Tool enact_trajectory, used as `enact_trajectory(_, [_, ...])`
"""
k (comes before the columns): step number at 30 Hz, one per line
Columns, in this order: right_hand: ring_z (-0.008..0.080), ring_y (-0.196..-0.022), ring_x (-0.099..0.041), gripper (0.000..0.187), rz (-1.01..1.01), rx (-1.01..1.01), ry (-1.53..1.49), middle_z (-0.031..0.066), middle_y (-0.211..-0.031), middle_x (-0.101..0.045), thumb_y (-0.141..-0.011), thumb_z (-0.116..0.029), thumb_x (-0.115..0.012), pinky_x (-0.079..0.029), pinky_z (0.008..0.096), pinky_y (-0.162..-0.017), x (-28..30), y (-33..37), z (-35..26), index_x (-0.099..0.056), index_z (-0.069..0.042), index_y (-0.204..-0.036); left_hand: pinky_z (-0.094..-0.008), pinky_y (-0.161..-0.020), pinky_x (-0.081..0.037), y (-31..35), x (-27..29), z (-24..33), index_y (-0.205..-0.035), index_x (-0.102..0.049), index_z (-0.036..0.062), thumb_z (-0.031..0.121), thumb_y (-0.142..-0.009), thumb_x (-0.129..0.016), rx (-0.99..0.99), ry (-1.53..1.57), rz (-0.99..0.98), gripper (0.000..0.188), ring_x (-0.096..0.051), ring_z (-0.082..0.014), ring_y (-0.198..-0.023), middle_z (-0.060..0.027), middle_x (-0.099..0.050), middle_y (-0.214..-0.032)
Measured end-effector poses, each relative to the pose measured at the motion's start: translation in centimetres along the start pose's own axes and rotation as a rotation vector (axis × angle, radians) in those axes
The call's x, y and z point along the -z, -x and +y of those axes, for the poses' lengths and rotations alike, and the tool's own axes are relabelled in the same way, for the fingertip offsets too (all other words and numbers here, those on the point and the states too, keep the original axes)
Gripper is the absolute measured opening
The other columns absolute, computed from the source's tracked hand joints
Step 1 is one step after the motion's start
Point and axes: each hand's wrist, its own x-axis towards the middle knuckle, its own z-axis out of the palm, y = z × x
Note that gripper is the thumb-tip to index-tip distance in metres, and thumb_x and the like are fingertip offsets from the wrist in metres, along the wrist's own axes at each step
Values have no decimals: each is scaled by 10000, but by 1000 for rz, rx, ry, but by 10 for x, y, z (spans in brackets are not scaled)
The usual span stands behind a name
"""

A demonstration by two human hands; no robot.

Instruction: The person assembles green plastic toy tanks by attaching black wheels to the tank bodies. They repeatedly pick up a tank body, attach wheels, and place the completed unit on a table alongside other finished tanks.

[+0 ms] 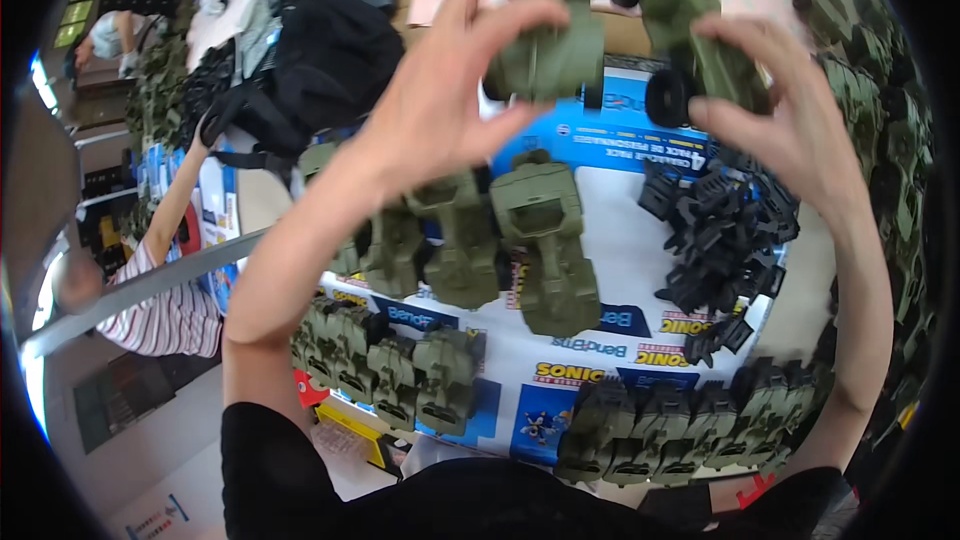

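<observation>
- Find the first green toy vehicle at the top of the view, raised above the printed sheets in the left hand.
- Find the second green toy vehicle just right of the first, tilted, with black wheels showing, in the right hand.
- See the left fingers curled, pinching the body against the thumb; cannot tell the exact contact on the far side.
- See the right fingers bent over the outer side, with the thumb close to the lower wheel; cannot tell whether touching rubber or only body.
- For a steady hold, best grip by the solid green sides, leaving wheels free, and press lightly; better hold both slightly apart to avoid knocking.
- Mind the heap of black parts below the right hand; lift clear of loose pieces.
- Mind also the middle row of green bodies under the left forearm; raise the elbow to avoid brushing any.
- Farther out, note the lower-right row of green bodies and, to the left, a black bag.
</observation>
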Motion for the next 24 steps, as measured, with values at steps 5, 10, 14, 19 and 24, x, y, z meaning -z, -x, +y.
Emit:
enact_trajectory(5, [324, -1077, -539, 572, -28, -71, 6, 152, -1181, -515, -574, -102, -739, -439, 372, -908, -13, 57, -54, -580, -56, -1123, -430, -1018, -379, 95, 27, 59, -1188, -576, 169, 33, -555, -718, 36, -29, -131, 662, -408, -384, -1233, -186, -381, -1335])
enact_trajectory(10, [342, -1102, -519, 599, -75, -90, 96, 178, -1225, -481, -553, -62, -757, -433, 383, -919, -32, 95, -89, -589, -76, -1127, -476, -964, -407, 187, 35, 99, -1162, -622, 152, 77, -558, -740, 16, 90, -143, 620, -439, -413, -1176, -219, -383, -1312])
enact_trajectory(14, [362, -1097, -507, 628, -57, -25, 166, 186, -1230, -471, -547, -54, -789, -431, 390, -922, -49, 120, -110, -584, -84, -1140, -457, -918, -430, 241, 33, 112, -1172, -611, 168, 75, -582, -743, 39, 105, -144, 612, -467, -393, -1137, -206, -396, -1297])
enact_trajectory(19, [353, -1054, -522, 602, -16, -58, 264, 186, -1215, -467, -582, -65, -795, -454, 388, -896, -60, 158, -150, -585, -95, -1146, -453, -901, -430, 306, 22, 124, -1162, -618, 168, 60, -559, -744, 63, 78, -95, 625, -483, -383, -1120, -195, -400, -1293])
enact_trajectory(24, [351, -1036, -529, 604, -44, -59, 282, 195, -1208, -466, -591, -99, -809, -479, 385, -854, -59, 200, -169, -588, -100, -1153, -472, -918, -419, 344, 19, 143, -1136, -618, 152, 65, -534, -744, 98, 111, -127, 620, -458, -399, -1135, -199, -379, -1312])
